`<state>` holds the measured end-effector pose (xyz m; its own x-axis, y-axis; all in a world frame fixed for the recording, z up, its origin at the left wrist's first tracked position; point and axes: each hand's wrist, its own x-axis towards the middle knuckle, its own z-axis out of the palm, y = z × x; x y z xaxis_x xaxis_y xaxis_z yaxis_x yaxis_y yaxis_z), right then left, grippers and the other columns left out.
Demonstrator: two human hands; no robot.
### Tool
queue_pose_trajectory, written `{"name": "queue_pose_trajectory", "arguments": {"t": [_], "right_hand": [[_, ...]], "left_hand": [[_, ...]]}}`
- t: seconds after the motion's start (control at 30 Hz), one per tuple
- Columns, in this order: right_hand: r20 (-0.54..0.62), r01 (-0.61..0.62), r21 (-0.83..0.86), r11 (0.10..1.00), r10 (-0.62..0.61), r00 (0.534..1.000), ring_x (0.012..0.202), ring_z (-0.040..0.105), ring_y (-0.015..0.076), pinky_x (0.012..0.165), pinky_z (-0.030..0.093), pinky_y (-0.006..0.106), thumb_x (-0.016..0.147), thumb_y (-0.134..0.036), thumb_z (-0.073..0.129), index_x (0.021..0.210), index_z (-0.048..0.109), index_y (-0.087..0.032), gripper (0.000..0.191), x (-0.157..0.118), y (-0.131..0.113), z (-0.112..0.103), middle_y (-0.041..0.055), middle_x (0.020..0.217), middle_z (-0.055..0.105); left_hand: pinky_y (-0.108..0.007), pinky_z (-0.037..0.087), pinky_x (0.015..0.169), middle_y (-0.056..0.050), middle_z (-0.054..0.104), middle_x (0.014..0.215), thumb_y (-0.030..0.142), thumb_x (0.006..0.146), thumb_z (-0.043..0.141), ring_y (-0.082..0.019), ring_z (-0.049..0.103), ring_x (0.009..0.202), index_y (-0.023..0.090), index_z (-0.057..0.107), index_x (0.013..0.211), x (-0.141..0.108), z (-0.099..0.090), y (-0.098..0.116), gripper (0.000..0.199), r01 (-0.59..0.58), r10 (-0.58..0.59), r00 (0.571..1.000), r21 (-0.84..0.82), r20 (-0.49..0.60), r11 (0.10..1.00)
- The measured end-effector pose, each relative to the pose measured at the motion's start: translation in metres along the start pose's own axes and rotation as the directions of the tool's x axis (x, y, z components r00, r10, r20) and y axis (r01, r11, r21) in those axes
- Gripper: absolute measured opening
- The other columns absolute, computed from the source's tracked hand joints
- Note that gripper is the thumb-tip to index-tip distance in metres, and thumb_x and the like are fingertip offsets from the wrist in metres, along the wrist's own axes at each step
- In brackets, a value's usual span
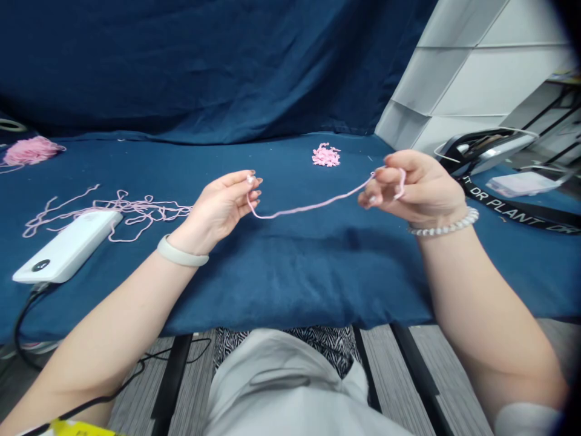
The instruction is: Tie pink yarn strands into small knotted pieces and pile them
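A pink yarn strand (313, 208) sags in the air between my two hands, above the blue cloth. My left hand (229, 203) pinches its left end between thumb and fingertips. On the other side my right hand (411, 188) has its fingers closed on the strand, part of which loops over the fingers. Beyond the hands lies a small heap of short pink yarn pieces (325, 155). Loose, tangled pink yarn (136, 209) spreads on the cloth to the left of my left hand.
A white power bank (70, 245) with a black cable lies at the left, and a pink yarn bundle (34, 150) behind it. At the right are a black lettered strap (521, 209), a dark headset-like device (485, 151) and a pale flat box (521, 183).
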<state>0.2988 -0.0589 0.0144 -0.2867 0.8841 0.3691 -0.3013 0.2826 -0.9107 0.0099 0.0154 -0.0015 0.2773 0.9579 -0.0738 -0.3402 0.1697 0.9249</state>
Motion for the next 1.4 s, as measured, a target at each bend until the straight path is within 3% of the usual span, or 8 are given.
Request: {"name": "queue_pose_trajectory", "arguments": {"t": [0.1, 0.27, 0.33, 0.47, 0.53, 0.7, 0.9, 1.4], "right_hand": [[-0.074, -0.111, -0.050, 0.993, 0.107, 0.992, 0.060, 0.067, 0.0113, 0.060, 0.054, 0.028, 0.060, -0.025, 0.085, 0.088, 0.073, -0.022, 0.032, 0.006, 0.013, 0.006, 0.0012, 0.086, 0.075], [-0.144, -0.231, -0.170, 0.958, 0.207, 0.968, 0.057, 0.062, 0.0099, 0.056, 0.050, 0.023, 0.068, -0.038, 0.080, 0.077, 0.071, -0.016, 0.026, 0.014, 0.045, 0.034, 0.0036, 0.072, 0.071], [-0.181, -0.204, -0.272, 0.940, 0.158, 0.971, 0.061, 0.059, 0.0088, 0.059, 0.049, 0.022, 0.072, -0.042, 0.076, 0.075, 0.073, -0.017, 0.026, 0.012, 0.054, 0.047, 0.0026, 0.069, 0.067], [-0.256, -0.049, -0.482, 0.875, -0.087, 0.963, 0.091, 0.060, 0.0134, 0.078, 0.049, 0.025, 0.078, -0.041, 0.071, 0.075, 0.076, -0.019, 0.023, 0.006, 0.063, 0.064, 0.0060, 0.096, 0.065], [-0.273, -0.016, -0.452, 0.892, -0.121, 0.954, 0.091, 0.061, 0.0135, 0.079, 0.049, 0.026, 0.080, -0.040, 0.069, 0.077, 0.076, -0.020, 0.022, 0.004, 0.066, 0.068, 0.0055, 0.097, 0.065], [-0.302, -0.176, -0.157, 0.972, 0.123, 0.945, 0.055, 0.055, 0.0062, 0.056, 0.047, 0.021, 0.075, -0.041, 0.074, 0.084, 0.073, -0.016, 0.027, 0.002, 0.076, 0.075, 0.0001, 0.066, 0.064], [-0.246, -0.247, 0.035, 0.968, 0.248, 0.937, 0.045, 0.050, 0.0038, 0.044, 0.041, 0.017, 0.062, -0.038, 0.083, 0.077, 0.063, -0.013, 0.035, 0.003, 0.078, 0.082, -0.0014, 0.061, 0.064], [-0.175, -0.109, -0.257, 0.960, 0.065, 0.982, 0.049, 0.050, 0.0045, 0.050, 0.042, 0.018, 0.082, -0.042, 0.067, 0.074, 0.067, -0.014, 0.029, -0.001, 0.064, 0.074, -0.0007, 0.061, 0.061]], "left_hand": [[-0.020, 0.051, 0.071, 0.000, 0.069, 0.080, 0.015, 0.070, 0.077, -0.009, 0.066, 0.075, 0.014, 0.066, 0.084, -0.004, 0.004, -0.015, 0.018, 0.019, -0.019, 1.000, -0.003, 0.017, 1.000], [-0.024, 0.048, 0.076, 0.000, 0.069, 0.078, 0.018, 0.067, 0.079, -0.010, 0.064, 0.074, 0.015, 0.065, 0.078, -0.017, 0.015, -0.036, 0.018, 0.161, -0.159, 0.985, -0.033, 0.067, 0.986], [-0.026, 0.048, 0.077, 0.000, 0.069, 0.076, 0.018, 0.068, 0.077, -0.011, 0.064, 0.074, 0.015, 0.063, 0.076, -0.022, 0.018, -0.042, 0.016, 0.203, -0.199, 0.975, -0.038, 0.097, 0.978], [-0.028, 0.048, 0.079, -0.001, 0.069, 0.080, 0.026, 0.074, 0.074, -0.012, 0.064, 0.077, 0.016, 0.061, 0.077, -0.026, 0.019, -0.048, 0.017, 0.209, -0.207, 0.966, -0.001, 0.155, 0.978], [-0.027, 0.048, 0.079, -0.002, 0.069, 0.085, 0.032, 0.075, 0.074, -0.011, 0.063, 0.079, 0.016, 0.063, 0.079, -0.027, 0.019, -0.050, 0.020, 0.152, -0.157, 0.975, 0.041, 0.160, 0.987], [-0.022, 0.046, 0.066, 0.000, 0.064, 0.075, 0.033, 0.072, 0.077, -0.008, 0.057, 0.067, 0.015, 0.066, 0.080, -0.030, 0.021, -0.052, 0.023, 0.002, -0.014, 0.981, 0.062, 0.193, 0.998], [-0.022, 0.047, 0.064, -0.002, 0.069, 0.070, 0.024, 0.065, 0.082, -0.009, 0.061, 0.064, 0.014, 0.066, 0.079, -0.039, 0.028, -0.054, 0.024, -0.026, 0.027, 0.974, -0.007, 0.226, 1.000], [-0.024, 0.044, 0.063, -0.001, 0.064, 0.065, 0.025, 0.064, 0.082, -0.008, 0.054, 0.060, 0.015, 0.072, 0.075, -0.037, 0.026, -0.055, 0.018, -0.008, 0.010, 0.965, -0.006, 0.262, 1.000]]}}
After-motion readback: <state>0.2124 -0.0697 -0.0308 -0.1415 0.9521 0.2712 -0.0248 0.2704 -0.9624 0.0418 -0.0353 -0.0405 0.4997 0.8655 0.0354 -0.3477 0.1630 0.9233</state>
